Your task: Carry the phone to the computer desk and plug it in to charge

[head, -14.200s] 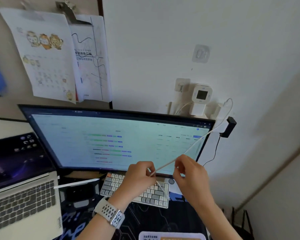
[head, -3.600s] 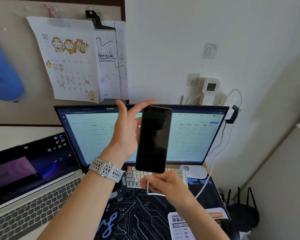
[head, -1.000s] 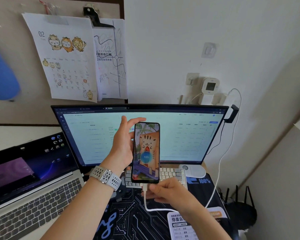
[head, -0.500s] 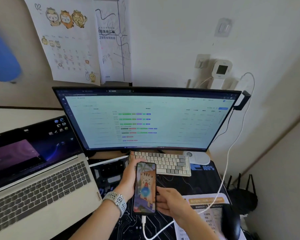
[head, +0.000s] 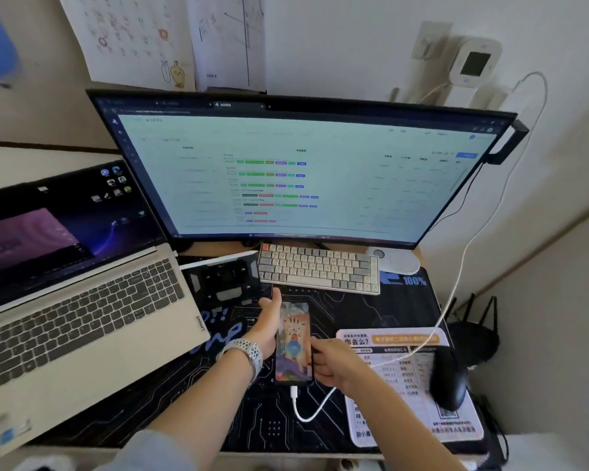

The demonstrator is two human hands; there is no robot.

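Observation:
The phone is lit, showing a cartoon cat, and lies face up low over the black desk mat in front of the keyboard. My left hand, with a watch on the wrist, grips its left edge. My right hand holds its right edge. A white charging cable is plugged into the phone's bottom end, loops over the mat and runs up the right side to a white charger on the wall behind the monitor.
A wide monitor stands at the back with a small keyboard below it. An open laptop fills the left. A printed sheet and a black mouse lie on the right. A router sits beyond the desk's right edge.
Both hands have lowered the plugged-in phone from in front of the monitor down to the desk mat. The view has tilted downward.

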